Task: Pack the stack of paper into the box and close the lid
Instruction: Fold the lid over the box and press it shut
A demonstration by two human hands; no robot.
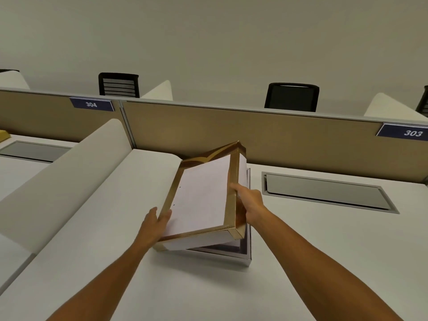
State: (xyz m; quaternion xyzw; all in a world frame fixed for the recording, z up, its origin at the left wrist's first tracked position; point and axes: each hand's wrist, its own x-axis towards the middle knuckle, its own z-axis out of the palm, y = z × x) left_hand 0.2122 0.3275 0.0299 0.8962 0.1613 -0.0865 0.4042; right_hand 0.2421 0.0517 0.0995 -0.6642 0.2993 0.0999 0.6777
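While the white desk [301, 262] spreads wide below a tan partition [254, 135], a gold box [232, 198] tilts above a grey lid [245, 251] at centre, paper [201, 195] lying inside it. Left hand [154, 224] clamps the box's near-left edge; right hand [249, 202] pinches its right wall.

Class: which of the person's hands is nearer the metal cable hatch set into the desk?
Right. The right hand grips the gold box beside the hatch; the left hand holds the box's far side.
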